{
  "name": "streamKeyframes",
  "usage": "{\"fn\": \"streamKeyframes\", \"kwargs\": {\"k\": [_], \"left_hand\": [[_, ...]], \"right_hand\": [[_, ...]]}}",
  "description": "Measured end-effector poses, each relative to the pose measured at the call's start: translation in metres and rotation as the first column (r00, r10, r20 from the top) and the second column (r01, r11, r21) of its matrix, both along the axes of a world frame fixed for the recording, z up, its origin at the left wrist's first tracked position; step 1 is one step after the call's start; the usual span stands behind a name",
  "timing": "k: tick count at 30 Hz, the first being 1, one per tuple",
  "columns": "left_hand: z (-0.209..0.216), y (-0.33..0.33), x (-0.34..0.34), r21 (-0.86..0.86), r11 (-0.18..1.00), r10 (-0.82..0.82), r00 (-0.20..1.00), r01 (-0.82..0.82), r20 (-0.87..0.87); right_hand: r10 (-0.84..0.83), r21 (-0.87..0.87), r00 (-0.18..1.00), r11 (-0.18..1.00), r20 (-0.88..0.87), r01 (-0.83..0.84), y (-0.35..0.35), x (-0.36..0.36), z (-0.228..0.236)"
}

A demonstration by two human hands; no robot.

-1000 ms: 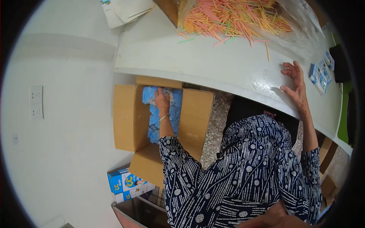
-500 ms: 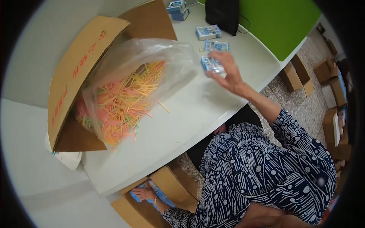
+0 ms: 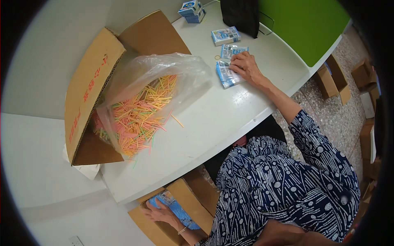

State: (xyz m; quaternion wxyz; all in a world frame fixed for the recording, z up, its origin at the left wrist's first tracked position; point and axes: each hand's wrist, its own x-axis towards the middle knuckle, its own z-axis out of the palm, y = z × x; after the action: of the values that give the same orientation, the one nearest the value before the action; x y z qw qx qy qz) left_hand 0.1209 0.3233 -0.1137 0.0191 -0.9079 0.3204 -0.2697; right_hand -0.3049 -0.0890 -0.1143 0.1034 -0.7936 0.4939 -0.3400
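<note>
My right hand is on the white table, fingers bent and closed over the right end of a small flat blue-and-white packet. A second similar packet lies just beyond it, partly behind my fingers. A small yellowish ring rests beside these packets. Down at the lower left, my left hand reaches into an open cardboard box below the table edge. Its fingers stretch along the side of blue packets in that box; the fingertips are partly hidden.
A large carton tilts on the table, holding a clear plastic bag of short coloured sticks; some have spilled out. Farther back are a blue-and-white pack, stacked packs, a black bag and a green panel. Cartons stand on the floor.
My right hand has come down from above the packets onto the near one. My left hand has shifted toward the box's left side, uncovering more of the blue packets. The view has shifted slightly.
</note>
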Motion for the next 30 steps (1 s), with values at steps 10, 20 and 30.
{"fn": "streamKeyframes", "kwargs": {"k": [10,20,30], "left_hand": [[0.075,-0.204,-0.145,-0.589,0.499,-0.866,0.348,0.636,-0.359],[0.059,-0.260,-0.183,-0.823,0.458,-0.840,-0.139,0.335,-0.524],[0.064,-0.253,-0.165,-0.726,0.403,-0.891,0.056,0.557,-0.451]], "right_hand": [[0.073,-0.474,0.996,0.880,0.056,-0.038,0.052,0.027,0.039],[0.355,-0.141,0.876,0.935,0.327,-0.327,0.097,0.071,0.033],[0.421,0.183,0.700,0.768,0.578,-0.613,0.091,0.085,0.037]]}}
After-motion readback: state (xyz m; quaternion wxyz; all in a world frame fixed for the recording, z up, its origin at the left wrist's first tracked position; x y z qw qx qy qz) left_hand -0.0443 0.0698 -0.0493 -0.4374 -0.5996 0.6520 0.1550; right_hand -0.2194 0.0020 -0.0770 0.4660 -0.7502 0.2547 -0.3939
